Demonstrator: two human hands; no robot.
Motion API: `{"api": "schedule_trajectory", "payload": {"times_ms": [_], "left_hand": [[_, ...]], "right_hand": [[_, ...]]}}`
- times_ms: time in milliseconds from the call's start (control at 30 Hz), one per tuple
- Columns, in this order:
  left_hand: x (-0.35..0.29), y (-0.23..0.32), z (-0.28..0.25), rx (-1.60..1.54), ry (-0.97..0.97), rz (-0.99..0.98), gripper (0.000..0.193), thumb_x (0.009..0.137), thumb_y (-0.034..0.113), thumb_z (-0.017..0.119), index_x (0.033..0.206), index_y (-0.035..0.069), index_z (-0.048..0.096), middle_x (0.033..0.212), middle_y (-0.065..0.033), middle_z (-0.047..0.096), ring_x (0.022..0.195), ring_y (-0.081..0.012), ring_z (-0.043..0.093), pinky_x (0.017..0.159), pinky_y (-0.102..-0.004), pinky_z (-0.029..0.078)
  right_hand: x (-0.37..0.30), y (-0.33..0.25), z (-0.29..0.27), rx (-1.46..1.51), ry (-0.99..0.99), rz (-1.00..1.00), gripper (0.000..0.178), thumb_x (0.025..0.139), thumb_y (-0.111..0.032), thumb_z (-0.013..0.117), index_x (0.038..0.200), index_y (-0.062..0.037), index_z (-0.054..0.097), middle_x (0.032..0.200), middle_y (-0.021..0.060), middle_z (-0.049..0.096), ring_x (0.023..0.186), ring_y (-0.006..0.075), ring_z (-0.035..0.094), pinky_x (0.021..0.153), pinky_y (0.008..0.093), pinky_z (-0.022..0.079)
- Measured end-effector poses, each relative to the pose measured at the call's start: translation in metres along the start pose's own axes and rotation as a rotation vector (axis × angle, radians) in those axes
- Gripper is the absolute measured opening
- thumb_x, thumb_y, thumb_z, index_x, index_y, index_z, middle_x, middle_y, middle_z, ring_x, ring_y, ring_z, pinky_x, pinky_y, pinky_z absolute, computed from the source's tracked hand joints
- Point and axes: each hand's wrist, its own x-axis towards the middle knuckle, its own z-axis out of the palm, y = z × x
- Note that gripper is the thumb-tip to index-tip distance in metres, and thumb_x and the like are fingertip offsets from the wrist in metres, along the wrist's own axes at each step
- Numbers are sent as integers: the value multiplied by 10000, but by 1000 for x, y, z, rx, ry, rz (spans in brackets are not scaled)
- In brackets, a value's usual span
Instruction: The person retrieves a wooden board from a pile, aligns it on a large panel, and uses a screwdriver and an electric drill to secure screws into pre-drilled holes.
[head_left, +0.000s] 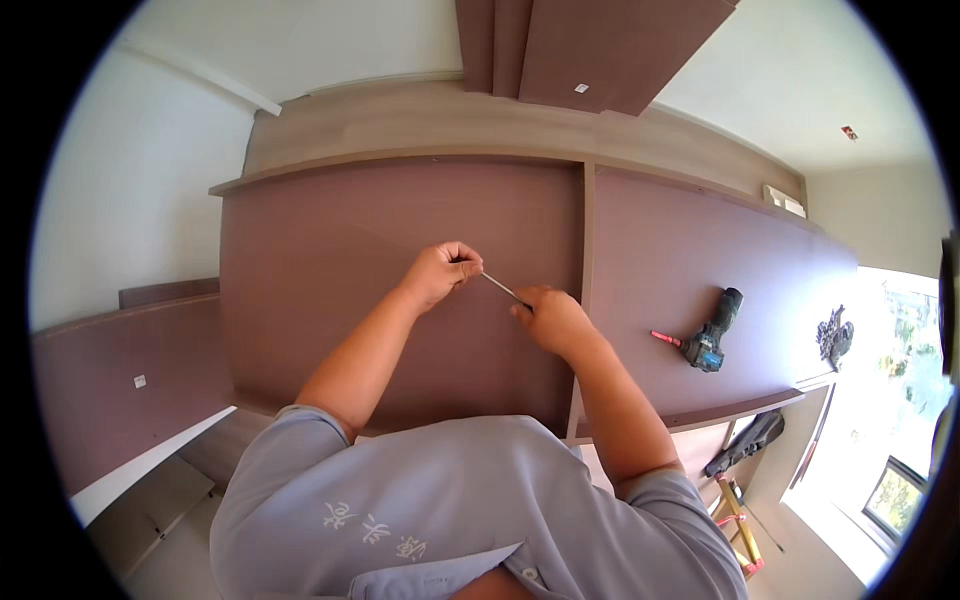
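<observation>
My right hand [550, 316] is closed around the dark end of what looks like a screwdriver [499, 287]. Its thin metal shaft slants up and left to my left hand [447, 272]. There the fingertips pinch together at the far end, hiding the tip and anything small held against it. Both hands are above the left bay of a large brown cabinet carcass [400, 350], left of its upright divider [588, 270]. In the right bay lies a black and blue cordless drill [712, 335] with a red-pink bit pointing left.
A dark heap of small parts [833, 338] sits at the carcass's right end. Brown panels lean at the left [130, 385] and stand at the back [610, 55]. A black bag [745, 443] and a yellow stepladder [742, 530] are at the lower right, near a bright window.
</observation>
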Motion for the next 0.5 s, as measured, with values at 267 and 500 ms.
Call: {"api": "schedule_trajectory", "payload": {"times_ms": [267,500], "left_hand": [[73,27,32,11,-132,-78,287,931,259,818,993,9,690,795,-13,613,626,-77,490,533,-229,378],[161,43,99,379,-32,65,391,997,377,719,1135,11,734,900,-40,698,699,-144,578,624,-333,480]], "right_hand": [[14,42,43,294,141,-13,431,960,-151,705,1357,-23,596,1006,161,717,947,336,713,833,410,561],[70,30,34,1382,164,352,237,985,-162,731,1171,-40,650,973,22,710,829,137,698,681,324,568]]}}
